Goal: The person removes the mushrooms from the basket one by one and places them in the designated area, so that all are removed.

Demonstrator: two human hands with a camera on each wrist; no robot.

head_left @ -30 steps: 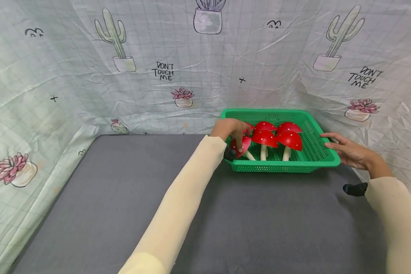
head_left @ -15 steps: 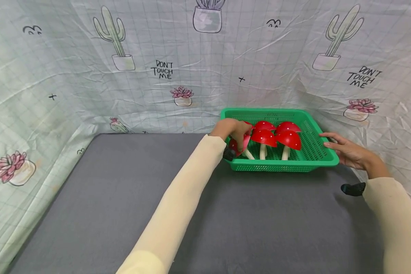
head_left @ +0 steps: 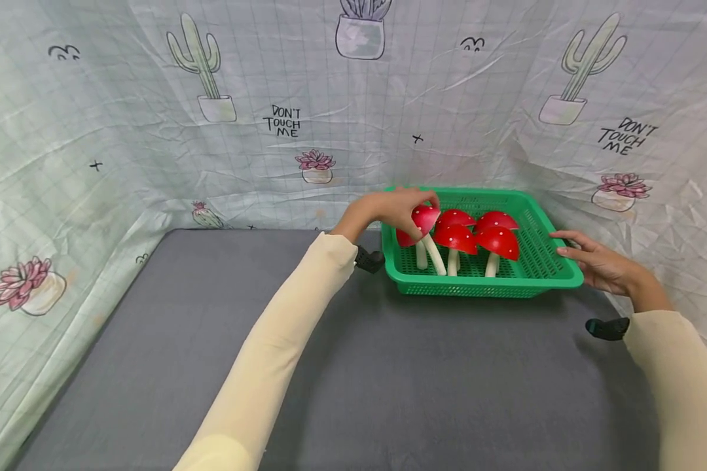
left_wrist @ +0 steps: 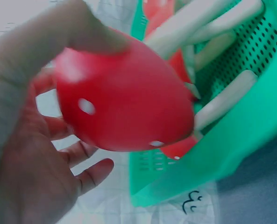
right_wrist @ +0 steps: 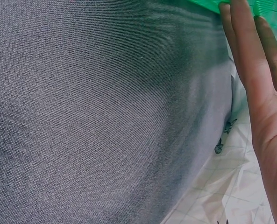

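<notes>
My left hand (head_left: 391, 208) grips a toy mushroom (left_wrist: 124, 98) by its red, white-dotted cap, over the left end of a green plastic basket (head_left: 489, 282). The held mushroom's pale stem slants down into the basket. Several more red-capped mushrooms (head_left: 498, 242) with pale stems stand in the basket, close together in its left and middle part. My right hand (head_left: 607, 263) rests against the basket's right rim with its fingers extended. In the right wrist view, the fingers (right_wrist: 250, 51) reach up to the green edge.
The basket stands on a dark grey cloth-covered table (head_left: 224, 340), near its back right corner. Pale fabric (head_left: 259, 72) printed with cacti and lettering hangs behind and along both sides. A small black device (head_left: 607, 328) sits at the right wrist.
My left hand has risen and drawn slightly left, lifting the mushroom so its stem shows more. Another stem behind it has come into sight. The right hand stays at the rim.
</notes>
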